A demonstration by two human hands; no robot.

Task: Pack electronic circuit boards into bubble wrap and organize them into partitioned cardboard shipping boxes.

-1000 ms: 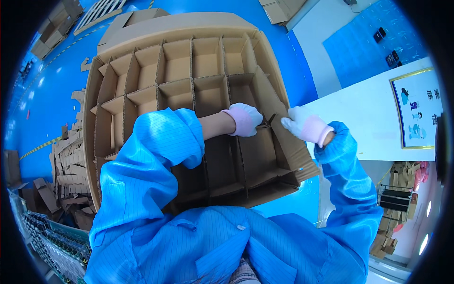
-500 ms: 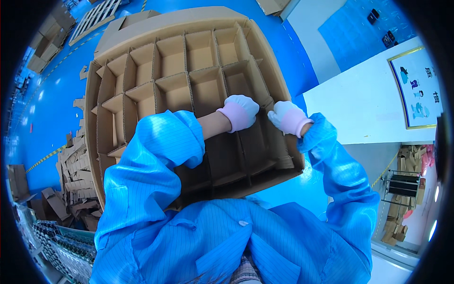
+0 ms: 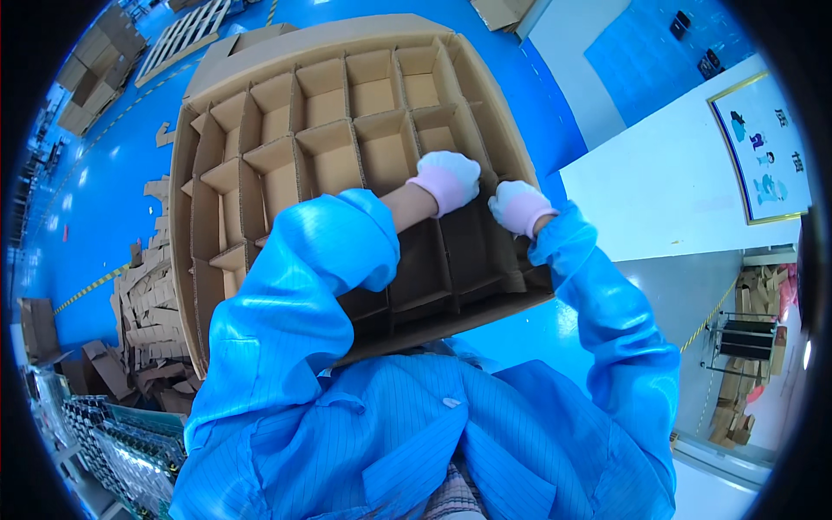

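A big open cardboard box (image 3: 178, 286) stands in front of me, with a grid of cardboard dividers (image 3: 355, 165) inside that forms several compartments. My left hand (image 3: 451, 182), in a white glove with a pink cuff, is closed on the cardboard divider at the right part of the grid. Close beside it, my right hand (image 3: 518, 209), gloved alike, has its fingers curled at the divider's end next to the box's right wall. Both hands hide the fingertips from view. My left forearm crosses over the near compartments, which lie in shadow.
Scraps of cardboard (image 3: 152, 303) are heaped on the blue floor at the left. Green circuit boards (image 3: 121, 442) stand in a rack at the lower left. A white partition (image 3: 650, 191) with a framed poster (image 3: 763, 156) rises at the right. A wooden pallet (image 3: 182, 39) lies far left.
Both hands have moved slightly farther from me, and the gap between them has narrowed a little. The box sits slightly farther right in the picture.
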